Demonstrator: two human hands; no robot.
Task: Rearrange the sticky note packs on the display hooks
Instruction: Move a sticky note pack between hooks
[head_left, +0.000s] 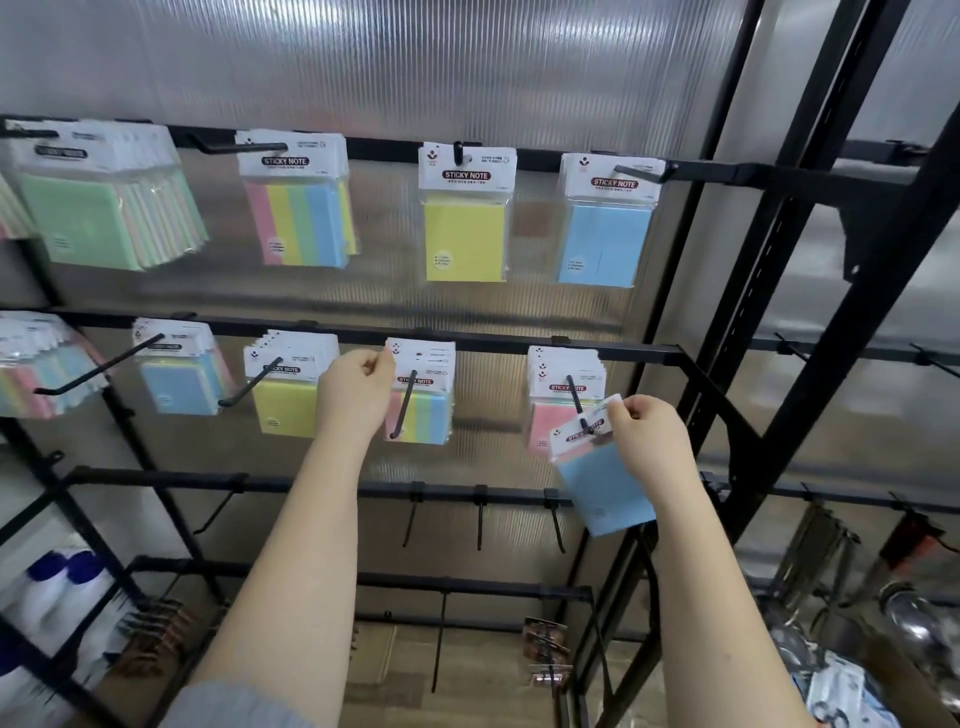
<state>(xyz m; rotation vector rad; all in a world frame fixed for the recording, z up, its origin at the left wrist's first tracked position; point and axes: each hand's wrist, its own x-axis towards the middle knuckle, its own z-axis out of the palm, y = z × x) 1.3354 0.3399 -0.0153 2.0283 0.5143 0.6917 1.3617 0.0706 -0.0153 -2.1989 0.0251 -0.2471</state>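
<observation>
My right hand (647, 434) pinches the white header of a blue sticky note pack (605, 486), tilted, with its hole at the tip of a black hook (577, 402). Behind it on that hook hang several pink packs (558, 387). My left hand (356, 392) pinches the top left corner of a multicolour pack (423, 395) hanging on the neighbouring hook (404, 405). On the upper rail hang a yellow pack (466, 218), a blue pack (605, 228), a striped pack (301, 208) and a thick green stack (98, 202).
Further left on the middle rail hang yellow packs (288, 387), blue packs (182, 371) and a pastel stack (36, 364). Bare hooks (480, 517) stick out of the lower rail. A black frame post (810, 291) rises at right, metal utensils (904, 608) beyond it.
</observation>
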